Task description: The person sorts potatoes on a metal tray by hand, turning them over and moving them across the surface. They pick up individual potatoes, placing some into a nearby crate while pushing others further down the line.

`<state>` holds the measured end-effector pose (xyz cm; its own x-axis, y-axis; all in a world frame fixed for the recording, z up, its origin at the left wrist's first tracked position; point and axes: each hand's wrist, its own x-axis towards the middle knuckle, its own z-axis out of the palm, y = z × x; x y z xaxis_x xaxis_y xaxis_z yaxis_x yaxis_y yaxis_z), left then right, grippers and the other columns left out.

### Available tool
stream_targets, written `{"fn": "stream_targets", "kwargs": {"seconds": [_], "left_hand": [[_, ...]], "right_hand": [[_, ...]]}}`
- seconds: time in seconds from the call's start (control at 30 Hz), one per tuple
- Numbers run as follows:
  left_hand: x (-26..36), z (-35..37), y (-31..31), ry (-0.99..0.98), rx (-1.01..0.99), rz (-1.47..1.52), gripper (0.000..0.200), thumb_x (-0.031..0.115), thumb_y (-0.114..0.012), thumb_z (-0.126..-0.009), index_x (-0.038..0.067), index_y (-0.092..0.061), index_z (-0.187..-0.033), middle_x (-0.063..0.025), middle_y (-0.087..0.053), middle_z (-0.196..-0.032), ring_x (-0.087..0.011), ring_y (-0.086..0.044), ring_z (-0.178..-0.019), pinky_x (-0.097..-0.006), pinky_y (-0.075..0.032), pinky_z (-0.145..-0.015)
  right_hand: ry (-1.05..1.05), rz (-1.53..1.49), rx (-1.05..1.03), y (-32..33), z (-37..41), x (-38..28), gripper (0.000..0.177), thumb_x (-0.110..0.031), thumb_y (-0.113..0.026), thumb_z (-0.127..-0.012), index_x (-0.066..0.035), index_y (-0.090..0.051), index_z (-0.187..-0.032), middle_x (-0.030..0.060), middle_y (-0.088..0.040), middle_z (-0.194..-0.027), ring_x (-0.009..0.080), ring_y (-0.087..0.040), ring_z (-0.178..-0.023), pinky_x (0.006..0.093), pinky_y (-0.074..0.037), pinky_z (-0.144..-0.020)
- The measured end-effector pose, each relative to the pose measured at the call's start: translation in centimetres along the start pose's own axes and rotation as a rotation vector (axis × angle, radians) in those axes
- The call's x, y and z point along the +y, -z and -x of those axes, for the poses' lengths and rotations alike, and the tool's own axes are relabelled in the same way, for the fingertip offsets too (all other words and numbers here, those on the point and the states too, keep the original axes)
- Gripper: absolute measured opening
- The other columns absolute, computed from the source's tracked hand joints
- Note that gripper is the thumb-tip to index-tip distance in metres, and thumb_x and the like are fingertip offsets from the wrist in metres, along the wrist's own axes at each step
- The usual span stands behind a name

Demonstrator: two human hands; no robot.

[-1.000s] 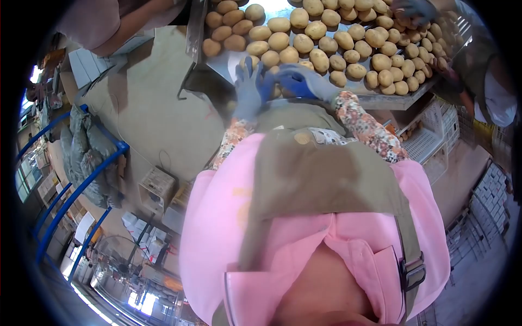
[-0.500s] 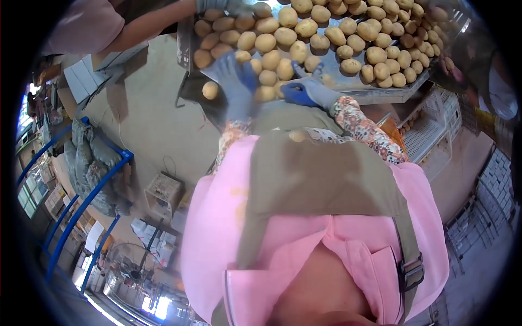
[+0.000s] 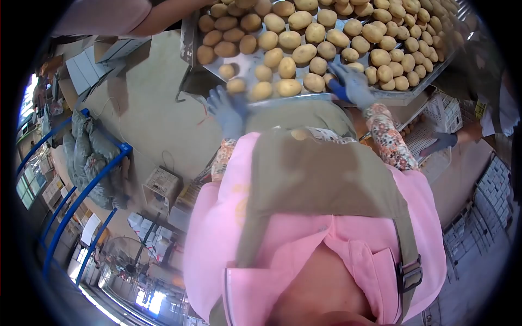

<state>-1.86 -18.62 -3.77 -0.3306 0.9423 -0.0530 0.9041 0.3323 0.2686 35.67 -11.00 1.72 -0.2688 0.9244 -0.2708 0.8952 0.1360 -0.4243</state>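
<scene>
Many potatoes [image 3: 304, 53] lie on a metal sorting table [image 3: 250, 68] in front of me, packed more thickly towards the right. My left hand [image 3: 225, 113], in a grey-blue glove, is off the table's front left corner with its fingers spread and nothing in them. The closest thing to it is a single potato [image 3: 235, 85] at the table's edge. Over the front rim, my right hand [image 3: 354, 88] in a like glove stretches its fingers out among the potatoes. Its fingertips are right beside a potato [image 3: 314, 82] near the edge.
Another person's arm [image 3: 168, 15] reaches in at the top left. At the right, a co-worker's gloved hand [image 3: 439, 143] hangs near a white plastic crate [image 3: 445, 111]. A blue metal frame [image 3: 87, 195] with grey-green sacks [image 3: 89, 157] and a crate [image 3: 162, 185] stand at the left.
My left hand has drawn back off the potatoes towards me. My right hand has shifted right. The potato beyond the table's left edge is gone from there. A co-worker's gloved hand has appeared at the right.
</scene>
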Motion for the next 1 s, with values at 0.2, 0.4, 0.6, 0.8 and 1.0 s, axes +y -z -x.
{"fn": "stream_targets", "kwargs": {"seconds": [0.2, 0.4, 0.6, 0.8, 1.0], "left_hand": [[5.2, -1.8, 3.1, -0.21, 0.124, 0.114, 0.067, 0.037, -0.062, -0.086, 0.012, -0.039, -0.143, -0.0213, -0.036, -0.146, -0.0415, -0.034, -0.134, -0.0566, -0.023, -0.109], [6.2, -2.9, 1.1, -0.37, -0.045, 0.153, 0.065, 0.041, -0.056, -0.089, 0.013, -0.038, -0.146, -0.0191, -0.035, -0.149, -0.0434, -0.03, -0.136, -0.0553, -0.024, -0.109], [0.8, 0.2, 0.5, -0.138, -0.107, 0.091, 0.075, 0.052, -0.054, -0.089, 0.01, -0.033, -0.147, -0.0245, -0.023, -0.153, -0.0442, -0.02, -0.14, -0.0555, -0.014, -0.113], [5.9, -2.9, 3.8, -0.262, 0.036, 0.122, 0.062, 0.038, -0.06, -0.088, 0.009, -0.043, -0.14, -0.0211, -0.03, -0.15, -0.0406, -0.028, -0.137, -0.0527, -0.021, -0.112], [9.7, -6.0, 0.2, -0.353, -0.058, 0.095, 0.062, 0.049, -0.052, -0.09, 0.018, -0.042, -0.143, -0.013, -0.036, -0.149, -0.0377, -0.028, -0.139, -0.0513, -0.021, -0.112]], "right_hand": [[0.373, -0.346, -0.062, -4.5, -2.2, -9.1, 0.044, -0.038, -0.058, -0.089, -0.023, -0.057, -0.13, 0.0164, -0.063, -0.112, 0.035, -0.058, -0.109, 0.0455, -0.045, -0.093], [0.01, -0.808, -0.55, 0.3, -4.1, -12.9, 0.041, -0.024, -0.056, -0.093, -0.016, -0.052, -0.133, 0.0129, -0.057, -0.126, 0.0245, -0.06, -0.104, 0.037, -0.048, -0.094], [-0.109, -0.362, 0.174, 1.7, -2.1, 0.3, 0.051, -0.031, -0.063, -0.088, -0.008, -0.053, -0.132, 0.0233, -0.06, -0.12, 0.0357, -0.061, -0.107, 0.0401, -0.048, -0.092], [-0.055, -0.171, -0.196, -2.4, 0.9, -1.2, 0.059, -0.049, -0.063, -0.082, -0.022, -0.054, -0.134, 0.0291, -0.043, -0.138, 0.0429, -0.044, -0.126, 0.0477, -0.036, -0.105], [0.223, -0.554, -0.465, -0.1, -4.6, -10.7, 0.048, -0.042, -0.054, -0.092, -0.017, -0.054, -0.134, 0.0215, -0.055, -0.13, 0.0333, -0.051, -0.121, 0.0418, -0.04, -0.101]]}}
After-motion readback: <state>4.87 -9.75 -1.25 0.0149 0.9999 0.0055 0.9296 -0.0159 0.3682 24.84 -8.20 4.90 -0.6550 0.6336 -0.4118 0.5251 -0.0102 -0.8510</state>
